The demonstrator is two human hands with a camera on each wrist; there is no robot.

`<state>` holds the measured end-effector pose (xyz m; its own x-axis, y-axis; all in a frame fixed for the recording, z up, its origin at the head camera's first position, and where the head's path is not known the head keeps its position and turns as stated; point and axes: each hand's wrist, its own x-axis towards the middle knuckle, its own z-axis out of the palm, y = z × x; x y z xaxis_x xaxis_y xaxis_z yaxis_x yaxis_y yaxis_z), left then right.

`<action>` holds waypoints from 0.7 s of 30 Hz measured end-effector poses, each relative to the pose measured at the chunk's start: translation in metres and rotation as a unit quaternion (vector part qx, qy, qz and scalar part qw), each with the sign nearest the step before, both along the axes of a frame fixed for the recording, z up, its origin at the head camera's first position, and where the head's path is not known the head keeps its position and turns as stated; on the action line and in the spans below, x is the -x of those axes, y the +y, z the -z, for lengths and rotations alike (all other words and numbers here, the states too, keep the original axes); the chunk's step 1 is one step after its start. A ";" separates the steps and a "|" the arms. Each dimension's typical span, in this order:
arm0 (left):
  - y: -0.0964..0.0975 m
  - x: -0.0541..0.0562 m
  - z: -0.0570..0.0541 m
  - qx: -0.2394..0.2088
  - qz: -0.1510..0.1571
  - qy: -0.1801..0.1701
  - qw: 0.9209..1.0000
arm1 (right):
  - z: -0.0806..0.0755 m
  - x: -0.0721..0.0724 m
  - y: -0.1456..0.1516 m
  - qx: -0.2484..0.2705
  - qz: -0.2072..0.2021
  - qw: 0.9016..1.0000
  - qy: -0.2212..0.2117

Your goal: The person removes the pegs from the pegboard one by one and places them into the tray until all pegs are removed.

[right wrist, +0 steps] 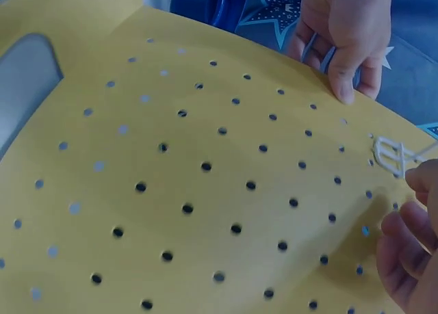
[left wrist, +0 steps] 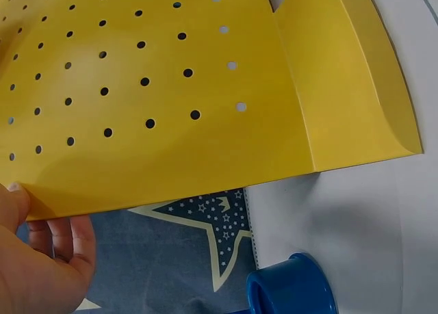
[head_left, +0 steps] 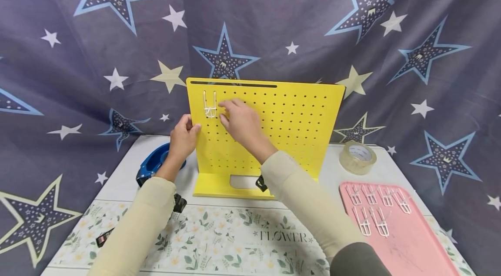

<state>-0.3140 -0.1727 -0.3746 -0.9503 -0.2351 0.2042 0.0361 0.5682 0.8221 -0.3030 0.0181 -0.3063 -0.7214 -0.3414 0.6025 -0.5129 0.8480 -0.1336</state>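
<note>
A yellow pegboard (head_left: pixel 289 132) with rows of holes stands upright on its bent base. My left hand (head_left: pixel 183 138) grips its left edge, thumb on the front face and the other fingers behind, as the left wrist view shows. High on the left part of the board hangs a white wire hook (head_left: pixel 210 112); the right wrist view shows its looped end (right wrist: pixel 389 157) sticking out from the face. My right hand (head_left: pixel 244 124) is just right of this hook, fingers loosely bent with nothing seen between them. A small gap separates its fingertips from the hook in the head view.
At right lies a pink tray (head_left: pixel 407 245) with several white wire hooks (head_left: pixel 381 222). Behind it sits a roll of clear tape (head_left: pixel 358 157). A blue plastic object (head_left: pixel 146 168) stands left of the board. A flower-patterned mat (head_left: pixel 219 241) covers the table's front.
</note>
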 end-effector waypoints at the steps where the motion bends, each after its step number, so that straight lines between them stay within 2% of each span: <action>1: 0.000 0.000 0.000 0.001 0.000 0.001 1.000 | 0.000 0.001 -0.003 0.000 0.002 1.000 0.008; 10: 0.000 -0.002 -0.001 0.008 -0.001 0.009 1.000 | 0.001 0.005 -0.020 0.004 0.011 0.999 0.048; 21: -0.001 -0.001 0.000 0.005 0.001 0.012 1.000 | 0.002 0.006 -0.030 -0.003 0.007 0.999 0.048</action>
